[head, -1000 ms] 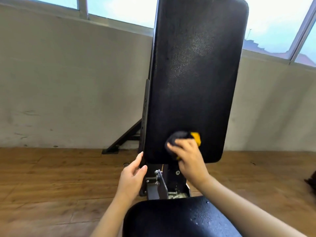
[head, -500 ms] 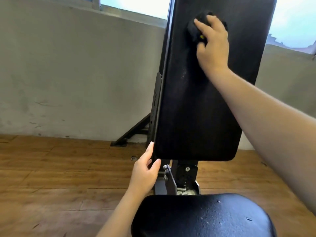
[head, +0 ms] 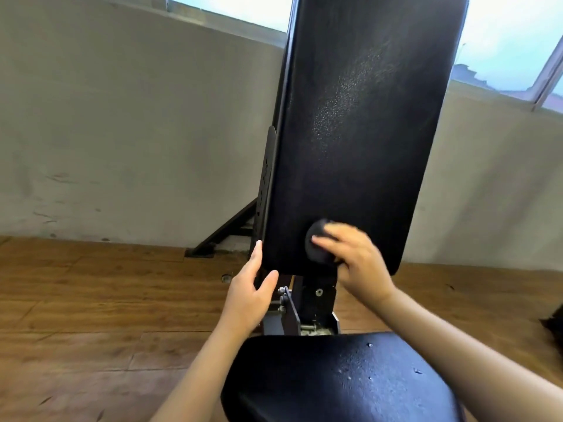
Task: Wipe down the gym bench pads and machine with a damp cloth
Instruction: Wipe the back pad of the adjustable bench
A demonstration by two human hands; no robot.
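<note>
The right hand (head: 356, 263) has dropped from the top of the tall upright black padded backrest (head: 359, 132) to its lower edge, fingers curled over a dark balled cloth (head: 318, 245), blurred, apparently pressing it against the pad. The left hand (head: 249, 296), fingers straight, still steadies the pad's lower left corner. The padding shows a faint speckled sheen.

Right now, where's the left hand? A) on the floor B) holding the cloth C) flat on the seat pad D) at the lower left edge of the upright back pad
D: the left hand sits at the lower left corner of the back pad, fingers along its edge, while the right hand presses the cloth on the pad.
</note>
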